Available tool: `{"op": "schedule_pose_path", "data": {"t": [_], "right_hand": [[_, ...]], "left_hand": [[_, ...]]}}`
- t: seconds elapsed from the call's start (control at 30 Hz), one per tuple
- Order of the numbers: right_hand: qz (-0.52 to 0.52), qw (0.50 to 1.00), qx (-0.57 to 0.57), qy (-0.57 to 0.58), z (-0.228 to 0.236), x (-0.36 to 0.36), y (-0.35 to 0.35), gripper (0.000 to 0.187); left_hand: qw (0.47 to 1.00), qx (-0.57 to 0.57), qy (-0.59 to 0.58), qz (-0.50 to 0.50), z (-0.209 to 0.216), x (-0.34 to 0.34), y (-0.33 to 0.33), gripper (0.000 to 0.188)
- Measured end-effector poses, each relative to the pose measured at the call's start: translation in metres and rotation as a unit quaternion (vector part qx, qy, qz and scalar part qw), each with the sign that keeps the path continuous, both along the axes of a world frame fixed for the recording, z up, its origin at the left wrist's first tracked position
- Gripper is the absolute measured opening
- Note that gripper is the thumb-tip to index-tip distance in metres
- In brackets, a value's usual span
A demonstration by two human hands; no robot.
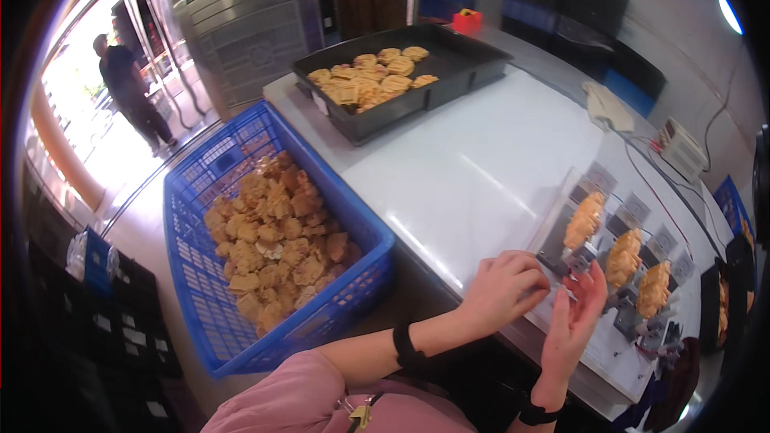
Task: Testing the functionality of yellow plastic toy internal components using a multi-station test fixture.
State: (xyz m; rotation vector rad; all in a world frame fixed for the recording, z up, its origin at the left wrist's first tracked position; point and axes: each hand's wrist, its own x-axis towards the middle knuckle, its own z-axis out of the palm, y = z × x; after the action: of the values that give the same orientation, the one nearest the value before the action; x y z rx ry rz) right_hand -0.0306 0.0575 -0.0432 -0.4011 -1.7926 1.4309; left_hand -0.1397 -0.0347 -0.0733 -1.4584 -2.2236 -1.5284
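Observation:
Both my hands are at the near edge of a clear-based fixture on the right of the white table. My left hand is closed, its fingers curled together; anything between them is too small to make out. Beside it, my right hand is raised with fingers stretched and apart, the fingertips by a grey block. On the fixture sit several tan, ridged moulded pieces, among them a long one just beyond my hands, a middle one and a nearer one.
A blue crate heaped with tan pieces stands left of the table. A black tray holding similar pieces lies at the back. A white box with wires and a cloth are at right. A person stands in the doorway.

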Motion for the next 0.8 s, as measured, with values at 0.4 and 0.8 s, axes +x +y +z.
{"op": "schedule_pose_path", "data": {"t": [0.4,0.8], "right_hand": [[-0.029,0.997,0.058,-0.028,-0.01,0.002,0.011,0.052],[-0.005,0.996,0.087,-0.029,-0.013,0.002,0.017,0.051]], "left_hand": [[0.999,0.01,-0.045,-0.009,-0.008,0.003,0.006,0.01],[0.999,0.012,-0.045,-0.012,-0.011,0.003,0.008,0.01]]}}
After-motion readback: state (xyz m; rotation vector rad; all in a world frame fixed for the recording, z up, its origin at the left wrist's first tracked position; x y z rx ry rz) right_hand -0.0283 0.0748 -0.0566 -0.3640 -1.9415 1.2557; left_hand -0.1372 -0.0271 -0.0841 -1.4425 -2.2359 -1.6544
